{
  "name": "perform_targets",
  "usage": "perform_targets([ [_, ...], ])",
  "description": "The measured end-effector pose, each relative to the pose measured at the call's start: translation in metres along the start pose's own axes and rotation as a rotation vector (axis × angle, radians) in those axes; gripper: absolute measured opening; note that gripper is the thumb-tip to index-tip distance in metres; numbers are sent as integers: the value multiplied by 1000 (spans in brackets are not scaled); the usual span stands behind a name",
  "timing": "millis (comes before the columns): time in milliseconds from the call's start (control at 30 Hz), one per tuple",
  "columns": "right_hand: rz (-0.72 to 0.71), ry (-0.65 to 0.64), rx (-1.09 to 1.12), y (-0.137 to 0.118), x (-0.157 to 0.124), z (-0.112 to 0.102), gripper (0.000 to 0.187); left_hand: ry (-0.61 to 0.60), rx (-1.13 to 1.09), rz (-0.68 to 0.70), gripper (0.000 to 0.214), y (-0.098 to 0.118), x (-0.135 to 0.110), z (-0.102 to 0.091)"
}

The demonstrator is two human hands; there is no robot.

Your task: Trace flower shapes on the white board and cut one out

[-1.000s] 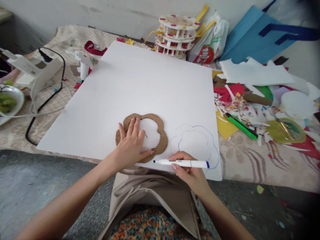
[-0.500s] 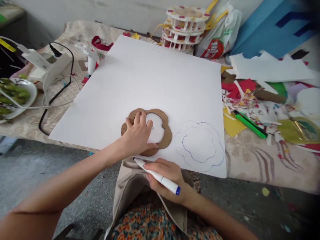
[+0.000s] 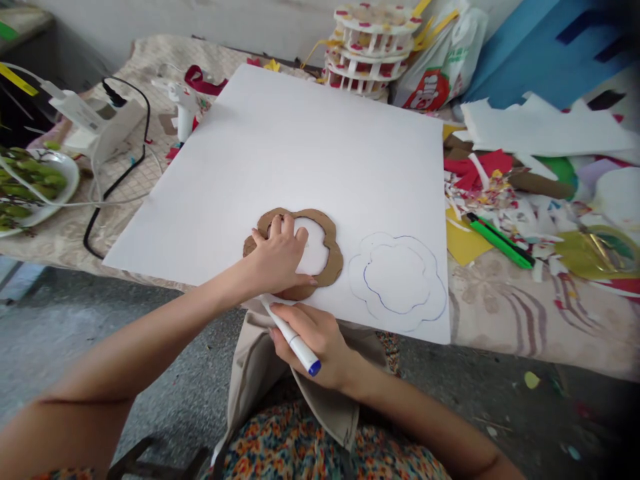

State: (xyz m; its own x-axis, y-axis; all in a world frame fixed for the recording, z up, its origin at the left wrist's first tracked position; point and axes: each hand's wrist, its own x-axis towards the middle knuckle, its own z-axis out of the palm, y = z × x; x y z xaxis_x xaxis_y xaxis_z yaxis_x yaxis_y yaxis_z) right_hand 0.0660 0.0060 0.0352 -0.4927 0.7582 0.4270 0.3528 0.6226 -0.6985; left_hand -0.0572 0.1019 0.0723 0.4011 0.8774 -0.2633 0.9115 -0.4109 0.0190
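Note:
A brown cardboard flower-shaped ring lies flat near the front edge of a large white board. My left hand presses down across its left side, fingers spread and thumb on the lower rim. My right hand grips a white marker with a blue end cap. Its tip is at the board's front edge, just below the cardboard ring and my left wrist; whether it touches the board I cannot tell. Right of the ring, a blue flower outline with an inner wavy line is drawn on the board.
A green utility knife lies on the right among paper scraps. Behind stand a tiered white model and a plastic bag. On the left are a glue gun, a power strip with cords, and a plate of grapes.
My right hand has moved left and slightly up, bringing the marker tip closer to the board's front edge. My left hand stays on the cardboard ring. The view has shifted slightly.

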Motion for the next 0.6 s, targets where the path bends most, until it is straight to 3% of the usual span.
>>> perform_targets([
  [233, -34, 17, -172, -2, 1, 12, 32, -19, -27, -2, 72, 1, 1, -3],
  [600, -4, -53, -219, -3, 4, 21, 36, -29, -19, 7, 71, 1, 0, -4],
])
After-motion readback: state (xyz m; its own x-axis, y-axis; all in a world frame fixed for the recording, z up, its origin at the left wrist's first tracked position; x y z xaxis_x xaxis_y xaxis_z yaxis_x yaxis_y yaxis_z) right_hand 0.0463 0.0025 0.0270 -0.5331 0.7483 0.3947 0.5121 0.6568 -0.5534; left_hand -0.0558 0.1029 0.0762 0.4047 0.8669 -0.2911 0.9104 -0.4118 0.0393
